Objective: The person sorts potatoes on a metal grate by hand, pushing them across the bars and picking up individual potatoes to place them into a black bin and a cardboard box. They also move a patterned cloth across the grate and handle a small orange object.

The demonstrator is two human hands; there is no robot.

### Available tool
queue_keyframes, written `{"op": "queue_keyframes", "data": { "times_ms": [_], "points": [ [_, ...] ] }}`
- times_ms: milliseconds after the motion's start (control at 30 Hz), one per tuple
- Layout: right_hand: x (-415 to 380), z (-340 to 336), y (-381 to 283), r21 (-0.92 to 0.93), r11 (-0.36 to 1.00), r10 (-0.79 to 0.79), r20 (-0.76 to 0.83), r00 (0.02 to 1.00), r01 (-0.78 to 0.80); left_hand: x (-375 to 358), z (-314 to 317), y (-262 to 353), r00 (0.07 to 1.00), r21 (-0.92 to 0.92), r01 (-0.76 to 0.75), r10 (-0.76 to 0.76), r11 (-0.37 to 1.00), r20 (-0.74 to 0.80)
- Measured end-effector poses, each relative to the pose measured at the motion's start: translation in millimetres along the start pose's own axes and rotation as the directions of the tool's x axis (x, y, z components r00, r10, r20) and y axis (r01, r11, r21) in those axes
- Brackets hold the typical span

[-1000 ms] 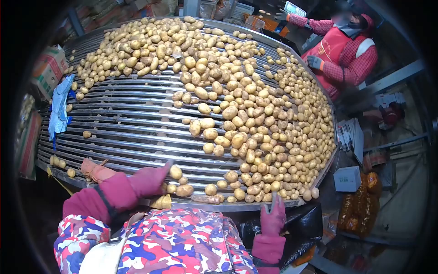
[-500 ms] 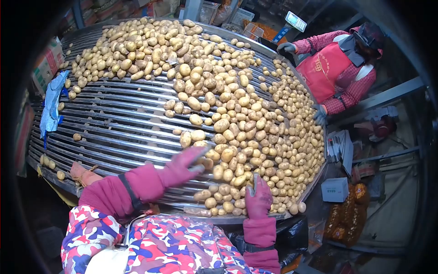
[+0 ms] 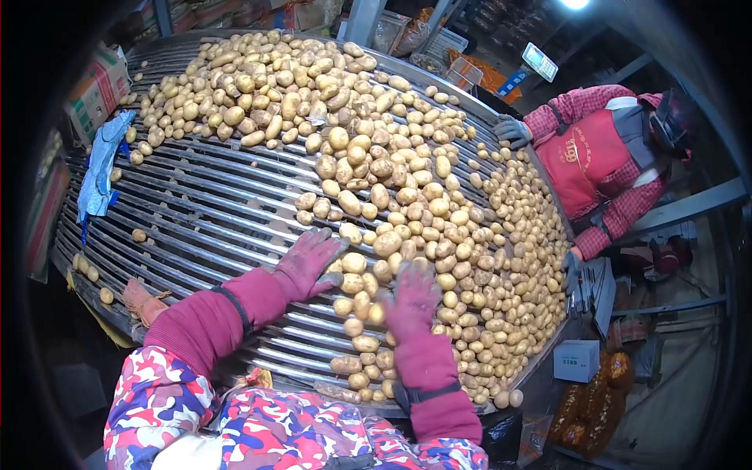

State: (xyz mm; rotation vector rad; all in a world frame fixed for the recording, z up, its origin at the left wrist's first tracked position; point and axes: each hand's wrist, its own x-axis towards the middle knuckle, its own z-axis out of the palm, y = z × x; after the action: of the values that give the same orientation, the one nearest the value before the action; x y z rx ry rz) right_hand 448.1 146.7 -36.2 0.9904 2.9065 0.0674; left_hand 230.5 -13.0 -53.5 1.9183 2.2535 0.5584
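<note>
Potatoes (image 3: 462, 258) of mixed sizes lie across a slatted metal rack (image 3: 211, 200). My left hand (image 3: 311, 262), in a purple glove with greyish fingertips, rests palm down at the left edge of the potatoes. Its fingers are spread, and a few potatoes sit just beyond the fingertips. My right hand (image 3: 413, 299), gloved the same way, lies over potatoes near the front of the rack. Its fingers stretch away from me, slightly blurred, and the potatoes under the palm are hidden. Neither hand has a potato visibly gripped.
Across the rack at the right stands a co-worker in a red apron (image 3: 583, 160), with gloved hands at the rim. A blue plastic piece (image 3: 100, 168) hangs over the left side near a carton (image 3: 98, 94). A scale display (image 3: 540, 62) stands behind; a white box (image 3: 576, 360) sits right.
My right hand has moved forward and left from the near edge onto the potatoes. My left hand has shifted slightly back and left, fingers more spread. The view has shifted slightly.
</note>
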Motion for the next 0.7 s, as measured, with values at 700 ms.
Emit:
{"op": "queue_keyframes", "data": {
  "times_ms": [700],
  "points": [
    [76,17,15,0.985,0.139,-0.026,0.11,0.994,-0.106,-3,-1,3,0.991,-0.128,0.01,-0.026,0.992,-0.129]
  ]
}}
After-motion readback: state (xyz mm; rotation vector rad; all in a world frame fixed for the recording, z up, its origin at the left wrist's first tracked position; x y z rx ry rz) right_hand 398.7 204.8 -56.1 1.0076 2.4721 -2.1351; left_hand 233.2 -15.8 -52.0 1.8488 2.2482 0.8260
